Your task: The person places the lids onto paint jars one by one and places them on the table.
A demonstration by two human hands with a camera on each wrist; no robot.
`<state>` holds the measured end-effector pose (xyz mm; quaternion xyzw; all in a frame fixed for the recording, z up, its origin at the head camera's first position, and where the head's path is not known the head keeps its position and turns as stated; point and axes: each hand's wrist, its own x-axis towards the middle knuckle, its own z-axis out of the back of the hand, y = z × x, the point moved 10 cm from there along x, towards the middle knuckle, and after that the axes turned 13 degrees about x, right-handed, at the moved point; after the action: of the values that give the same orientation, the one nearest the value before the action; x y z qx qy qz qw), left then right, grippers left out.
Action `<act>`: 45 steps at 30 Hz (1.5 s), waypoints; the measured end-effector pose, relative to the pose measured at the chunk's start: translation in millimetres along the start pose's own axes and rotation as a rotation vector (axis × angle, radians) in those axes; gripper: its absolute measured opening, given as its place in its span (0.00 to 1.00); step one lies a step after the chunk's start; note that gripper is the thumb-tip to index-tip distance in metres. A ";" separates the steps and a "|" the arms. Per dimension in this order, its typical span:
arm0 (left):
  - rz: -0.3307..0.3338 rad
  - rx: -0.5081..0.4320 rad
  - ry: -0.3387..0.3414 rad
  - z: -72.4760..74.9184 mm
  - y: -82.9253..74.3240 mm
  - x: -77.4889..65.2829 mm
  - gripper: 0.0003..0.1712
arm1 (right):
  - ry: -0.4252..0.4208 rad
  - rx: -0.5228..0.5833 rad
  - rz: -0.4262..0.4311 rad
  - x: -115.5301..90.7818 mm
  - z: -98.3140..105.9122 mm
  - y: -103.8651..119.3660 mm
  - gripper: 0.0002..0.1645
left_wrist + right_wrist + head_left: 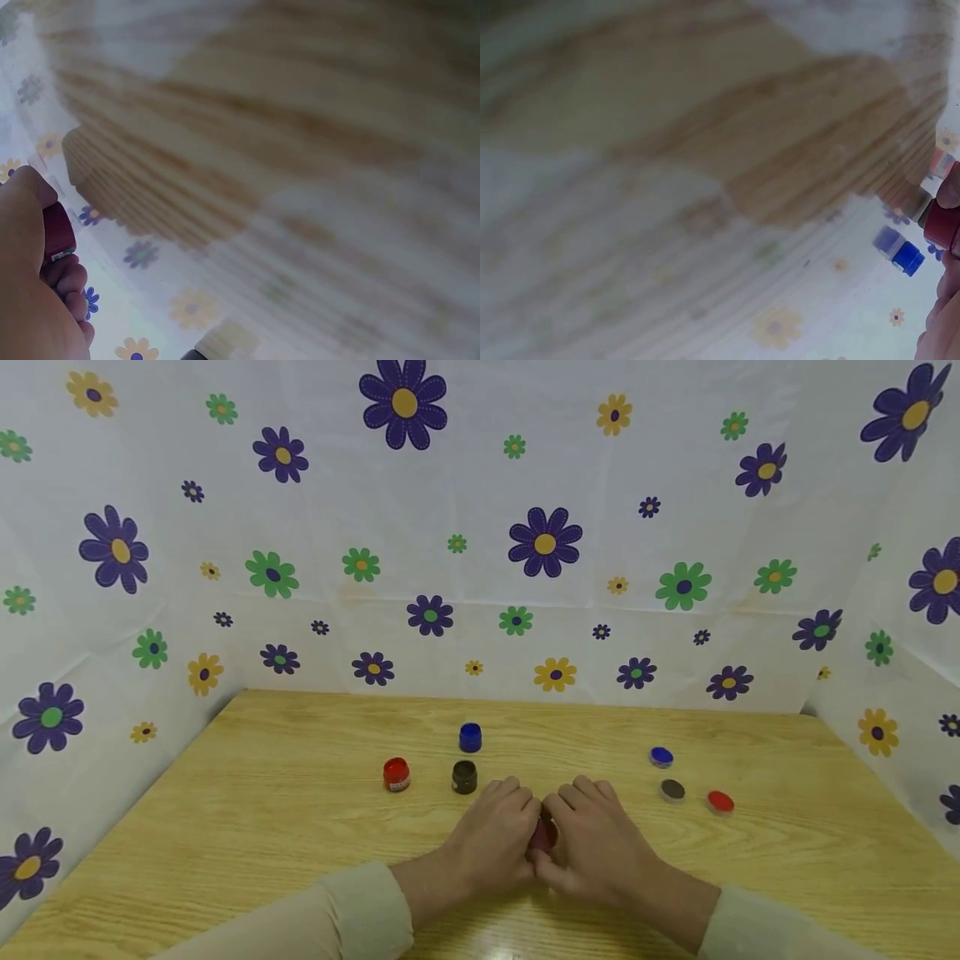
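Observation:
In the head view, my left hand [491, 839] and right hand [603, 843] meet near the front middle of the table, with a small dark red paint jar [543, 834] between them. The left wrist view shows my left thumb and curled fingers gripping the dark red jar [58, 231]. From the right wrist, the right thumb and fingers are seen round the same jar [942, 226]. My fingers hide most of it, so its lid cannot be made out.
Past my left hand stand a red paint jar [397, 774], a black paint jar [464, 777] and a blue paint jar [470, 737], all lidless. Beyond my right hand lie a blue lid [662, 757], a dark lid [672, 790] and a red lid [721, 802]. Flowered cloth [480, 643] surrounds the wooden table [300, 827].

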<state>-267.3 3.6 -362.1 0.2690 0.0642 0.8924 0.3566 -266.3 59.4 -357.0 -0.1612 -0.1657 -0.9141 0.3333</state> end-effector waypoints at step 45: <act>0.003 0.012 -0.039 4.5 -2.5 0.8 0.17 | -0.048 0.022 -0.008 -0.3 4.0 -3.5 0.18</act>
<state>-263.8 5.7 -358.7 0.2885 0.0623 0.8872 0.3546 -267.6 63.7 -354.1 -0.1787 -0.1842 -0.9094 0.3273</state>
